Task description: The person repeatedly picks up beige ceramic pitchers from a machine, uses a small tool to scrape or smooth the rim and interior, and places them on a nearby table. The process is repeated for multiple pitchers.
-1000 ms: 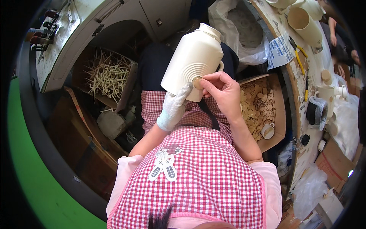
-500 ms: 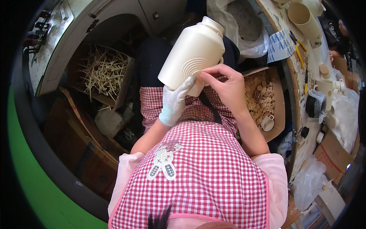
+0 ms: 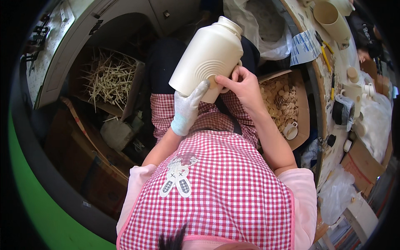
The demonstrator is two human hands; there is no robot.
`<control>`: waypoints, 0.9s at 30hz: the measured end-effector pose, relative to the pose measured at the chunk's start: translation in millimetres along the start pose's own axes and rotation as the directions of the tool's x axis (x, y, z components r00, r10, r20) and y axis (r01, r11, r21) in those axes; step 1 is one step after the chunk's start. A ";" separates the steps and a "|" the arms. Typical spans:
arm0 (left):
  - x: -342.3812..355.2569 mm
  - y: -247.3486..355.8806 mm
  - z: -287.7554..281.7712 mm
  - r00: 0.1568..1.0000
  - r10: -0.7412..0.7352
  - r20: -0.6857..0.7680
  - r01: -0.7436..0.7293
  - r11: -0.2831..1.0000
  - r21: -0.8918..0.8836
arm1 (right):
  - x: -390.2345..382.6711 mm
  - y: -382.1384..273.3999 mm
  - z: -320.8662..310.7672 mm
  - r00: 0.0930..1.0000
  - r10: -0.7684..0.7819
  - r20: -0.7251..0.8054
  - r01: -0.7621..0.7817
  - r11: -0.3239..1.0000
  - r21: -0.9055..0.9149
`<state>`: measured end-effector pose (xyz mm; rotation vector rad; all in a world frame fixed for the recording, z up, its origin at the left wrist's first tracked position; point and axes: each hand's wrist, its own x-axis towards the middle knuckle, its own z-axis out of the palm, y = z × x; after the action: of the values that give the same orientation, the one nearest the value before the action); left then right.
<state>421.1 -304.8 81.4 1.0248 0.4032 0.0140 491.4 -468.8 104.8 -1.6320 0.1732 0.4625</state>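
A cream jug-shaped vessel (image 3: 204,56) with a ribbed neck and concentric raised rings on its side lies tilted over my lap, neck pointing away and to the right. My left hand (image 3: 189,102), in a pale knitted glove, grips it near the base, thumb along the rings. A small round tan disc (image 3: 212,81) lies flat against the middle of the rings, between both thumbs. My bare right hand (image 3: 243,85) presses the disc with its thumb, its other fingers curled beside the vessel's handle, which is partly hidden.
Right of my knees stands a cardboard box (image 3: 304,112) of tan discs with a small white cup (image 3: 290,131) in it. On the left is a box of thin sticks (image 3: 110,81). The right-hand workbench (image 3: 329,158) carries yellow-handled pliers (image 3: 325,56), a cream cylinder (image 3: 332,21) and plastic bags.
The disc, earlier pinched almost edge-on, now lies flat on the rings. My right thumb has straightened onto it and the other fingers have drawn back toward the handle.
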 end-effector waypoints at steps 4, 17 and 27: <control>4.4 2.4 -1.6 0.997 -0.069 0.015 0.071 0.992 -0.107 | 16.0 -5.8 14.1 0.967 -0.246 -0.073 0.221 0.944 -0.244; 8.5 3.7 16.1 0.990 0.141 0.026 -0.143 0.981 0.129 | 17.0 21.9 -2.6 0.934 -0.355 -0.050 0.338 0.918 -0.208; 18.6 15.4 21.1 0.981 0.177 0.081 -0.193 0.929 0.316 | 27.3 -52.3 -338.2 0.568 -0.715 -0.408 -0.197 0.363 -0.911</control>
<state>448.0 -310.5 97.8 1.3827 0.2643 0.0938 601.4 -789.4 159.0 -2.8676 0.2798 -0.7257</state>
